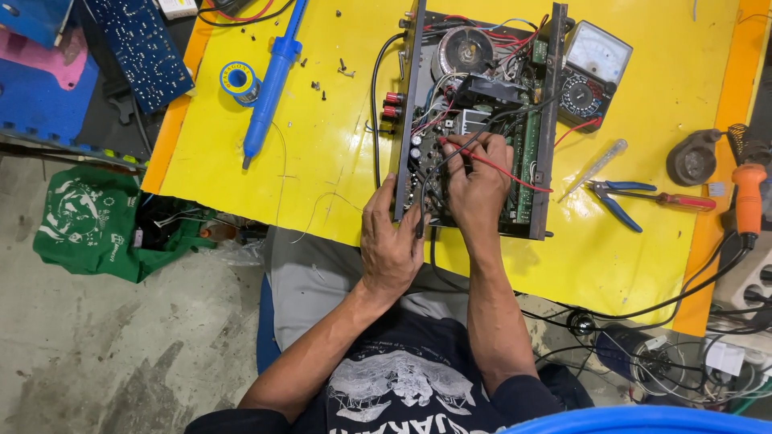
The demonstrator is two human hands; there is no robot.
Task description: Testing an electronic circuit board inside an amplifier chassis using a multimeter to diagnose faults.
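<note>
An open electronics chassis (pixel 547 120) with a circuit board, a round transformer (pixel 461 50) and many wires lies on the yellow table (pixel 322 128). My right hand (pixel 478 181) rests inside it, fingers closed on a red test probe (pixel 494 167) whose tip touches the board. My left hand (pixel 390 241) holds the chassis's near left edge, and a black probe lead (pixel 426 181) runs up from under its fingers; whether it pinches the probe is unclear. An analog multimeter (pixel 591 72) sits just right of the chassis.
A blue desoldering pump (pixel 269 84) and a solder spool (pixel 238 79) lie at the left, with loose screws nearby. Blue-handled pliers (pixel 615 201), a red screwdriver (pixel 683 201) and an orange soldering iron (pixel 748 197) lie at the right. A green bag (pixel 88 221) sits on the floor.
</note>
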